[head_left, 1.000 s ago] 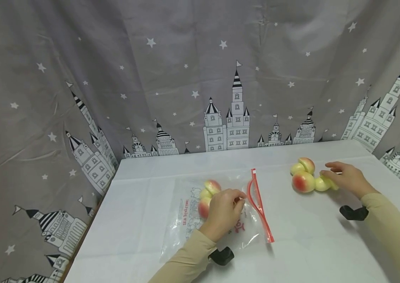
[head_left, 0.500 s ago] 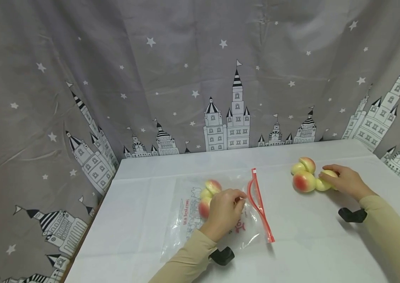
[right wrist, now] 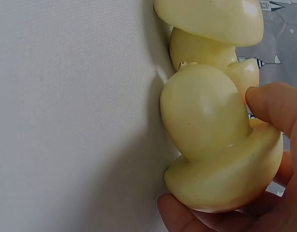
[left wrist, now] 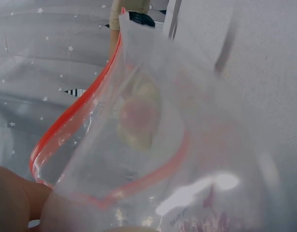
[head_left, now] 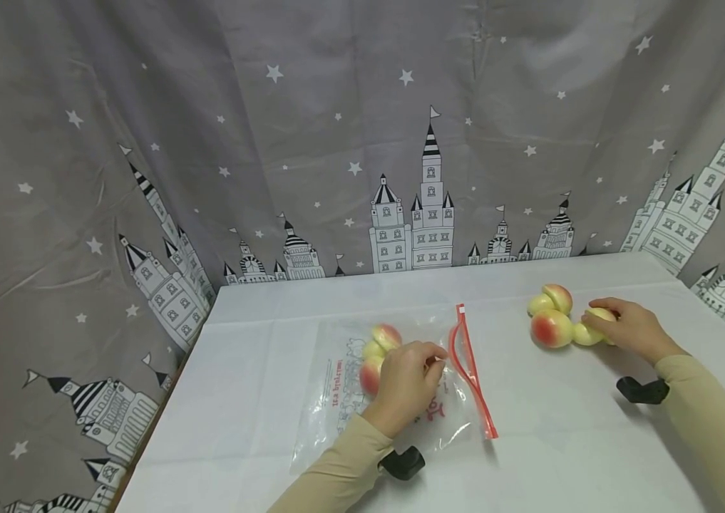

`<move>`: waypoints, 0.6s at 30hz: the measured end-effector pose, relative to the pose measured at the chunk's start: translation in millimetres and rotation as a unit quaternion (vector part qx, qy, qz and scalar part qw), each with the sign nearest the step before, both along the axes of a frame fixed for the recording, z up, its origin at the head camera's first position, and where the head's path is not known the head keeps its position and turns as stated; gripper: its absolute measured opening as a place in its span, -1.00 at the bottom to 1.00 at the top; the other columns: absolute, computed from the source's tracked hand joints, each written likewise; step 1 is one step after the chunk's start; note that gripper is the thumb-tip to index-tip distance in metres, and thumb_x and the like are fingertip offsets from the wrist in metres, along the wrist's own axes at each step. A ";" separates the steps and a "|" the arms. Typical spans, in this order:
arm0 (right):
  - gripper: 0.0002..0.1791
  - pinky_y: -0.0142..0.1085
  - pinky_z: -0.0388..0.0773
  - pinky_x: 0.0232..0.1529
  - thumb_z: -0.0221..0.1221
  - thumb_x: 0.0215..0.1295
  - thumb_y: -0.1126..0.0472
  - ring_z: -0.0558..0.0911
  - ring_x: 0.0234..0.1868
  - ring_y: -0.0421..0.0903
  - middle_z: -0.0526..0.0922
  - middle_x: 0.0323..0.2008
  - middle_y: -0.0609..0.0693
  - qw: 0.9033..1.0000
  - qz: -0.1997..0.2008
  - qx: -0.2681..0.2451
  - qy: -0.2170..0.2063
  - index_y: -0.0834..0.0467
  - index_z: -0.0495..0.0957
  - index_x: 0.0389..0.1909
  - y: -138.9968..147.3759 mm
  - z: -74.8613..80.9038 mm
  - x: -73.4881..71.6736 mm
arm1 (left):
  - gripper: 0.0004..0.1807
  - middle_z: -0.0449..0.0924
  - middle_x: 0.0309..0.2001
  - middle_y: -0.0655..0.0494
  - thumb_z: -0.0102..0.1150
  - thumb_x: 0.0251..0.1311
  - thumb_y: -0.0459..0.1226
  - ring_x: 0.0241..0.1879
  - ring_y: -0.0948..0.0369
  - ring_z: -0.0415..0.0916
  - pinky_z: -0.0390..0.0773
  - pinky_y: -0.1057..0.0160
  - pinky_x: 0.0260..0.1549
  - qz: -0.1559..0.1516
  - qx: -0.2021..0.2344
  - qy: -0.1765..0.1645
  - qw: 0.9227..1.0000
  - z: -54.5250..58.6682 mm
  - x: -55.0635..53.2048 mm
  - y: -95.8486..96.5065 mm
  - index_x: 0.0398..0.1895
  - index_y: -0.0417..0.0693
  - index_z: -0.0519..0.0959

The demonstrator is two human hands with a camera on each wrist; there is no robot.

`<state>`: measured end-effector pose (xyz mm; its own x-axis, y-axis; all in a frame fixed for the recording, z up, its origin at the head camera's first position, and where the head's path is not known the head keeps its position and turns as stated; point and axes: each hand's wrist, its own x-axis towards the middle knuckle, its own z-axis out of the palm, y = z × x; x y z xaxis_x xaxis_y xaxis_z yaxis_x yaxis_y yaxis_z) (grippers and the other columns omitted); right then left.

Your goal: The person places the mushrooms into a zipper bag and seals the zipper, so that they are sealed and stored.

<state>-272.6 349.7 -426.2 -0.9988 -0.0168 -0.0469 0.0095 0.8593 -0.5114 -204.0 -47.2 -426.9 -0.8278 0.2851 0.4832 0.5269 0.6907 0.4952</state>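
Observation:
A clear plastic zip bag (head_left: 330, 399) with a red zipper (head_left: 477, 395) lies on the white table, its mouth parted toward the right. Inside it are several yellow-and-red peaches (head_left: 371, 375), partly hidden behind my left hand (head_left: 407, 381). That hand pinches the bag's upper film near the mouth and holds it raised; the left wrist view shows the film (left wrist: 153, 179) spread before the camera. At the right, my right hand (head_left: 634, 329) grips the rightmost peach (right wrist: 226, 179) of a cluster, thumb on one side and fingers curled under the other. Another peach (right wrist: 204, 111) sits right against it.
More peaches (head_left: 551, 328) of the cluster lie to the left of my right hand, touching one another. A grey curtain (head_left: 311, 142) with castles and stars hangs behind the table (head_left: 240, 399). Black wrist mounts (head_left: 643, 390) stick out below the sleeves.
My right hand has settled over the rightmost peach and its fingers have closed round it; more of that peach shows above the fingers. The left hand and bag stay as they were.

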 end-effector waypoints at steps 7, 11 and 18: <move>-0.30 0.33 0.40 0.11 0.05 0.49 -0.10 0.43 0.17 0.51 0.38 0.24 0.62 1.000 0.004 0.011 0.017 0.44 0.34 0.32 5.2 5.0 2.7 | -0.87 0.73 -0.42 0.18 0.27 0.22 -0.36 -0.50 0.43 0.41 0.40 0.54 -0.45 -0.002 -0.001 0.004 1.000 -0.5 -0.5 0.4 -0.26 -0.03 0.77; -0.32 0.00 0.49 -0.10 0.08 0.47 -0.08 0.53 0.04 0.40 0.46 0.17 0.59 0.999 0.003 0.014 0.036 0.43 0.38 0.30 7.3 10.2 3.4 | -0.87 0.73 -0.42 0.17 0.26 0.23 -0.37 -0.51 0.43 0.39 0.40 0.54 -0.45 -0.006 0.002 0.000 1.000 0.0 -0.5 0.9 -0.25 -0.04 0.77; -0.36 -0.26 0.38 -0.25 0.13 0.44 -0.04 0.57 -0.12 0.25 0.56 0.05 0.55 0.997 0.011 0.010 0.073 0.43 0.43 0.24 3.0 22.0 4.2 | -0.86 0.74 -0.41 0.16 0.26 0.23 -0.37 -0.51 0.42 0.39 0.40 0.54 -0.45 -0.006 0.002 -0.003 1.000 0.9 -0.3 0.7 -0.24 -0.04 0.77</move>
<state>-268.4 352.8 -404.2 -0.9943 -0.0390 0.0989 -0.0826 0.8688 -0.4882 -204.3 -46.5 -426.0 -0.8275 0.2936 0.4787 0.5321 0.6821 0.5015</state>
